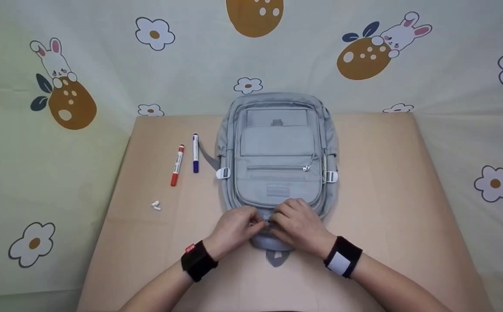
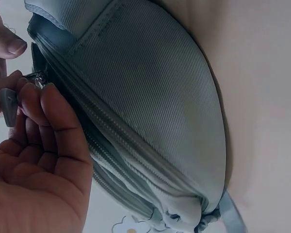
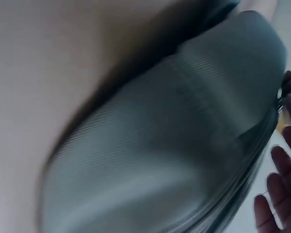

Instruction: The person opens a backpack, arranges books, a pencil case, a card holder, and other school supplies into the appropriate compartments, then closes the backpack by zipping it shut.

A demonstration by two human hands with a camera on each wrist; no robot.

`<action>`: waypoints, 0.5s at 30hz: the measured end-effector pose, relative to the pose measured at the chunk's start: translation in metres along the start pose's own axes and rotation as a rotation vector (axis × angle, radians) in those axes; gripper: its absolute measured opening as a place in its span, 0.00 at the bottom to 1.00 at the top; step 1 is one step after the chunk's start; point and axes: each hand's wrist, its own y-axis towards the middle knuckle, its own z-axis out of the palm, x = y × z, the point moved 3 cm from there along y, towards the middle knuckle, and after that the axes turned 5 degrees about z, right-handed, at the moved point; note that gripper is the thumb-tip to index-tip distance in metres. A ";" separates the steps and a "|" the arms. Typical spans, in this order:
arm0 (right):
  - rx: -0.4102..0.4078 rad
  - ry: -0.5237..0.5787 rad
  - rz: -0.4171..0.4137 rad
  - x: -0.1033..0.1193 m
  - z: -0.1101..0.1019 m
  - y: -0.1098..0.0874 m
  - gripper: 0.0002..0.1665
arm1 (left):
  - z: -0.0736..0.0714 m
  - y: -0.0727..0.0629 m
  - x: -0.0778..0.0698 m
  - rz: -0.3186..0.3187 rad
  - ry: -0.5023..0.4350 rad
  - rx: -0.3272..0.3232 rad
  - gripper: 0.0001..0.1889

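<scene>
A grey-green backpack (image 1: 277, 143) lies front side up, its top end toward the person. At that near end, my left hand (image 1: 237, 225) pinches a small metal zipper pull (image 2: 39, 76) between thumb and fingertips. A grey tab (image 2: 8, 107) hangs beside those fingers. Several zipper tracks (image 2: 106, 121) curve along the bag's side in the left wrist view. My right hand (image 1: 299, 223) is close beside the left one, over the bag's near edge. In the right wrist view, its loosely bent fingers (image 3: 283, 177) stand apart from one another; the rest of that hand is cut off.
Left of the backpack lie a red marker (image 1: 177, 165) and a blue marker (image 1: 196, 153). Small white pieces (image 1: 156, 205) rest nearer the left edge of the tan table (image 1: 377, 182). A patterned cloth (image 1: 190, 69) hangs behind and at both sides.
</scene>
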 end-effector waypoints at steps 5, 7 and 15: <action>0.004 -0.029 0.029 0.009 0.010 0.013 0.18 | 0.002 -0.002 0.002 -0.029 -0.108 -0.005 0.06; 0.002 -0.036 0.035 0.010 0.012 0.015 0.19 | 0.002 -0.002 0.003 -0.034 -0.149 -0.005 0.06; -0.032 -0.015 0.042 0.012 0.016 0.016 0.13 | 0.000 -0.005 0.004 -0.040 -0.233 0.003 0.03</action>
